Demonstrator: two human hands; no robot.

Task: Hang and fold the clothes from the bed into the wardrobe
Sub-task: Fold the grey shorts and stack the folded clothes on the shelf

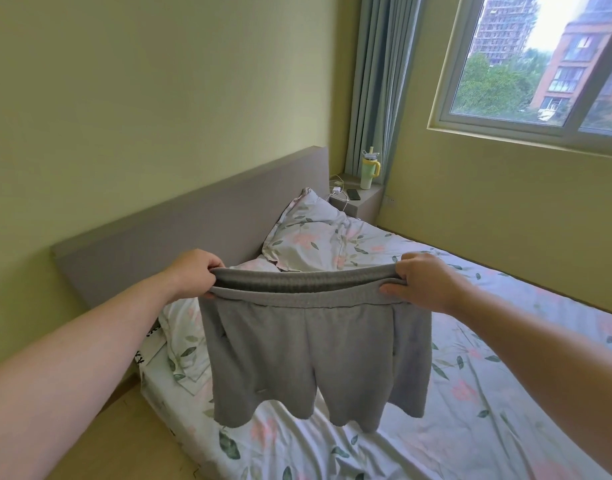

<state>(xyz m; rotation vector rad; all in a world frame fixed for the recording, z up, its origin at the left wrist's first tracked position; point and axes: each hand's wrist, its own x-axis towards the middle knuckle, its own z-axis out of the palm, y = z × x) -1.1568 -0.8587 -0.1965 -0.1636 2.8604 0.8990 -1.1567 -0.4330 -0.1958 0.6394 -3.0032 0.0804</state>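
Shorts: grey shorts [297, 358] hang above the bed [488, 393].
Left hand [190, 275]: grasps the waistband's left end.
Right hand [426, 282]: grasps its right end.

Matt grey knit-cloth shorts [297, 355]; smooth printed cotton-like bed sheet [471, 393]; matt fabric-covered headboard [193, 216].

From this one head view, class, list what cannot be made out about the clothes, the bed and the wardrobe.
1. Wardrobe: nowhere in the head view, outside the frame.
2. Bed behind the grey shorts: hidden by the shorts, which the left hand and right hand hold up. Any clothes lying there cannot be seen.
3. Foot of the bed: cut off by the bottom edge.
4. Phone on the bedside shelf: too small to read.
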